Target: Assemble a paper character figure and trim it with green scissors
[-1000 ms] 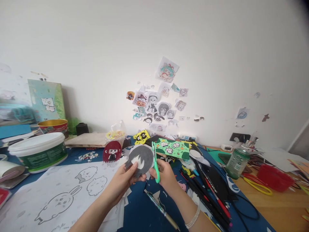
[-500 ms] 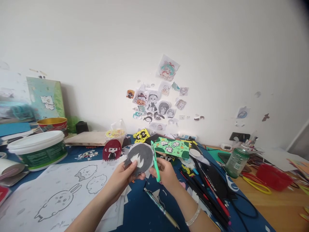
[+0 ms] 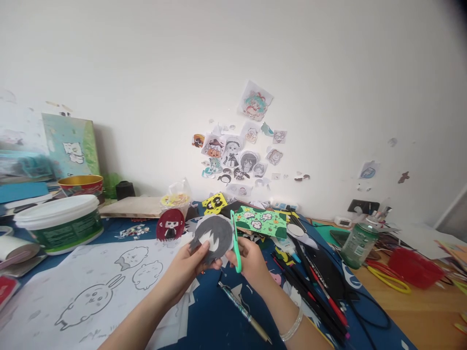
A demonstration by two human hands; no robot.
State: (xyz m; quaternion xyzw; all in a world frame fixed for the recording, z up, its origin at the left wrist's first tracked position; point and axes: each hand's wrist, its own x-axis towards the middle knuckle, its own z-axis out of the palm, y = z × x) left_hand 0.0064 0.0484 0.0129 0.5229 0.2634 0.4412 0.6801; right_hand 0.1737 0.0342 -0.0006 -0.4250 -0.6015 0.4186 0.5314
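In my left hand [image 3: 195, 260] is a round paper cutout [image 3: 222, 231] with dark grey hair drawn on it and a pale, jagged face area. My thumb lies on its front and the other fingers are behind it. My right hand [image 3: 248, 260] grips green-handled scissors [image 3: 238, 255], whose blades point up along the cutout's right edge. Whether the blades are touching the paper there I cannot make out. Below both hands a pen [image 3: 245, 313] rests on the blue mat [image 3: 213, 323]. Left of my left hand lies a large sheet [image 3: 91, 301] with outlined cartoon animals.
A dark red round cutout [image 3: 170, 224] stands behind my left hand. Further left is a white-lidded tub [image 3: 60, 223]. A green patterned card [image 3: 260, 222] lies behind the scissors. Several markers [image 3: 317, 301], a glass jar [image 3: 359, 245] and a red container [image 3: 415, 267] are on the right.
The view has shifted slightly. Both hands keep their holds, and the scissors stand a little more upright along the cutout's right edge.
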